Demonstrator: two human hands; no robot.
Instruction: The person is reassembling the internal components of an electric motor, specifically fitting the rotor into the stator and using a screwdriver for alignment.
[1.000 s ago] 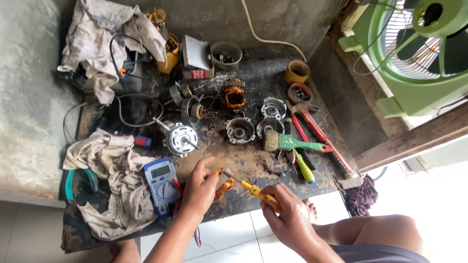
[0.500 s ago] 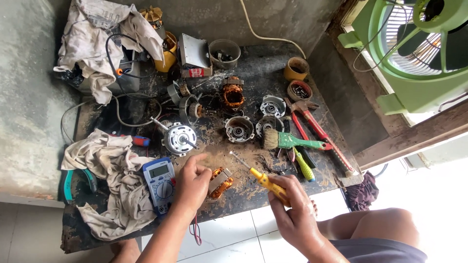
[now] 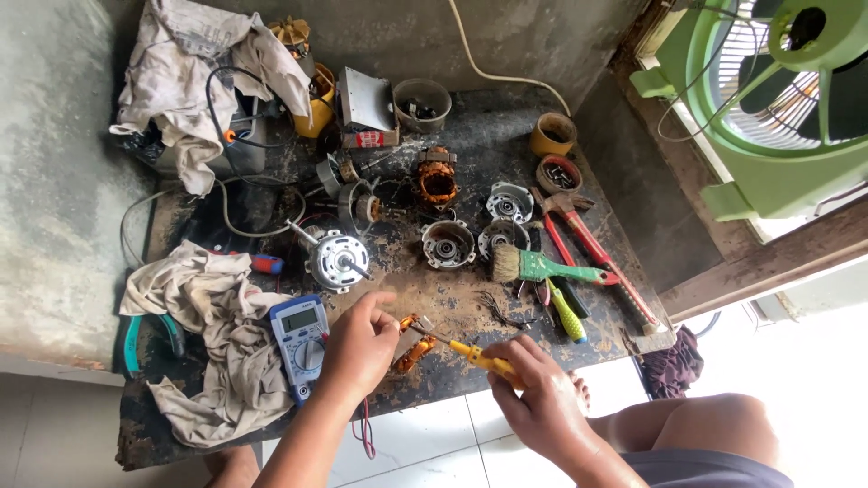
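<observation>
My left hand (image 3: 358,348) rests on the dark work board (image 3: 470,117), fingers pinching a small copper-wound coil part (image 3: 409,346). My right hand (image 3: 542,398) grips a yellow-handled screwdriver (image 3: 475,353), its tip touching the coil part. A blue multimeter (image 3: 298,342) lies just left of my left hand, partly on a dirty rag (image 3: 212,339). Thin red leads (image 3: 364,434) hang off the board's front edge below my left wrist.
Fan motor parts lie mid-board: a motor with shaft (image 3: 336,259), round end caps (image 3: 448,242), a copper stator (image 3: 436,183). To the right are a green-handled brush (image 3: 542,267), a red pipe wrench (image 3: 592,248) and small cups (image 3: 553,136). A green fan (image 3: 778,99) stands at right.
The screwdriver has swung from pointing up and away back down onto the coil part. My left hand shifted slightly and now pinches the part.
</observation>
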